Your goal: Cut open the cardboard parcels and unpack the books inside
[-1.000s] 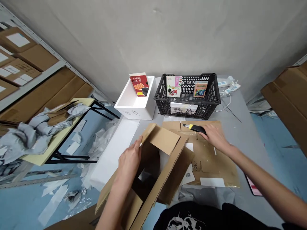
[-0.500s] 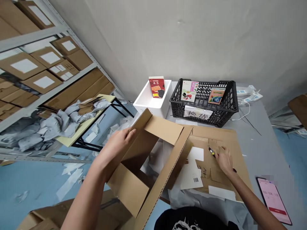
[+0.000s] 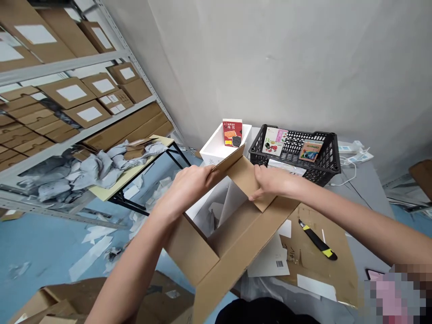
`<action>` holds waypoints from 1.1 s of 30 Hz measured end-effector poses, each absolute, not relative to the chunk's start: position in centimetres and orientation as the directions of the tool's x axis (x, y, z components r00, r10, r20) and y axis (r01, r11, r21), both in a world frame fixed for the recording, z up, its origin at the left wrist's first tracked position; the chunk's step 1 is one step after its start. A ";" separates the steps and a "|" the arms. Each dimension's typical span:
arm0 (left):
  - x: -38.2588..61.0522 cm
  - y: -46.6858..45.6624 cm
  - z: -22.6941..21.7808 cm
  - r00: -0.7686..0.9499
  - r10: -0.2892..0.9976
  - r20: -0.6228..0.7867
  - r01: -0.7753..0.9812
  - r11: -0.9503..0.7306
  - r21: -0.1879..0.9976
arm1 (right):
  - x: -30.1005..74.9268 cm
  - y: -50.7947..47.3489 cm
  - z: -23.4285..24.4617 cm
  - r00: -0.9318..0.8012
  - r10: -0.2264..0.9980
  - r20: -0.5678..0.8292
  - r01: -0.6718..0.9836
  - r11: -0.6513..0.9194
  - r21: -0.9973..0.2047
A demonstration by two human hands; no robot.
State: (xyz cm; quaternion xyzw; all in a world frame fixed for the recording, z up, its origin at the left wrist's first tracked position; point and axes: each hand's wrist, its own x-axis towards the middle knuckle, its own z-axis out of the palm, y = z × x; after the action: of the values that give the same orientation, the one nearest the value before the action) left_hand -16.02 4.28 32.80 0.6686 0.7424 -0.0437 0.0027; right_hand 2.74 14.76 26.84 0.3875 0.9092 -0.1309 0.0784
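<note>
Cardboard box (image 3: pixel 216 252) sat open and tilted at the near edge of the table (image 3: pixel 364 189), both hands clamped on its far flap (image 3: pixel 243 173): left hand (image 3: pixel 191 180) at the left corner, right hand (image 3: pixel 273 180) pinching the right edge. Working that flap looked like the step; shifting it further would call for an even pull from both. Utility knife (image 3: pixel 317 239) lay loose to the right.

The left arm stretched from 7 o'clock toward 1 o'clock, forearm bare. The left hand (image 3: pixel 191 179) was knuckles-up, its fingers curled closed in a grip. The right arm lay from 4 o'clock toward 10 o'clock, and the right hand (image 3: pixel 272 181) was pinched shut with the thumb underneath. The hands were near each other at centre, not touching.
</note>
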 end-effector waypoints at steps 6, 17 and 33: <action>-15.1 4.7 32.1 -0.144 0.989 -0.017 0.986 0.142 -0.088 | 1.0 12.5 21.3 -0.555 0.828 0.081 0.807 0.560 -0.189; -15.3 2.7 30.1 -0.031 0.999 0.034 0.971 0.038 -0.237 | 8.7 14.3 22.4 -0.532 0.843 0.074 0.371 0.311 -0.875; -16.7 -7.7 11.0 -0.584 0.510 0.632 0.811 0.406 0.422 | 14.5 7.5 14.5 -0.329 0.943 -0.056 0.336 0.061 -0.940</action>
State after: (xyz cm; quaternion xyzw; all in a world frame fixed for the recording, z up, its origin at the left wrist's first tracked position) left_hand -16.67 -7.72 11.00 0.4064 0.8123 0.3633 -0.2073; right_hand 14.49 7.48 14.53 0.4866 0.6569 -0.4825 -0.3145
